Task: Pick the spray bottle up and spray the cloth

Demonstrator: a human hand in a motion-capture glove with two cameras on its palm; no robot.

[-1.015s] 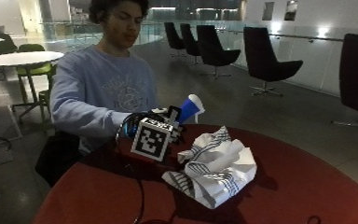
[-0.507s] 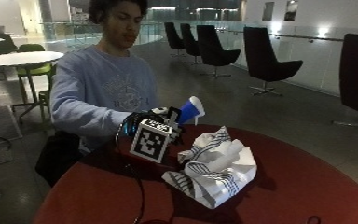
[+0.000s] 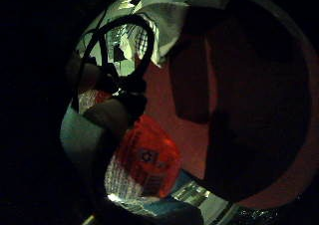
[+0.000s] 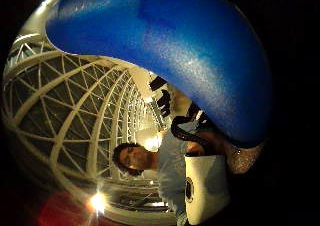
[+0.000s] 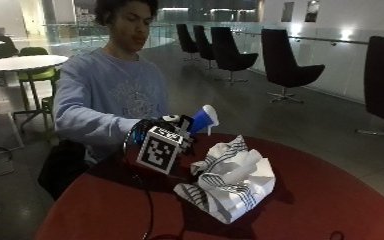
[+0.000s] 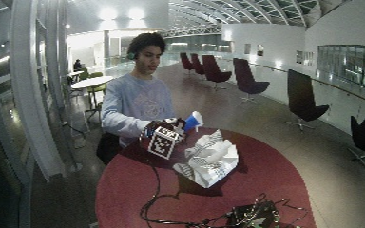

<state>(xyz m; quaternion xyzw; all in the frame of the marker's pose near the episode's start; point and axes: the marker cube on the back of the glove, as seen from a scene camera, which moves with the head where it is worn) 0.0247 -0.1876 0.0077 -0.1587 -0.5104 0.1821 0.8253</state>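
Your gloved right hand (image 5: 157,131) still grips the spray bottle (image 5: 202,120) above the red table (image 5: 325,200), unmoved since half a second ago, nozzle toward the crumpled striped cloth (image 5: 228,177) just beside your hand.

pale, seemingly blue sweatshirt (image 5: 105,105), black-gloved hand (image 5: 153,127)

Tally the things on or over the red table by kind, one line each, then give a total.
Spray bottles: 1, the blue-headed spray bottle, gripped by the gloved right hand above the table.
Cloths: 1, the crumpled white striped cloth lying on the table.
Cable bundles: 1, the tangle of cables at the table's near edge.
Total: 3
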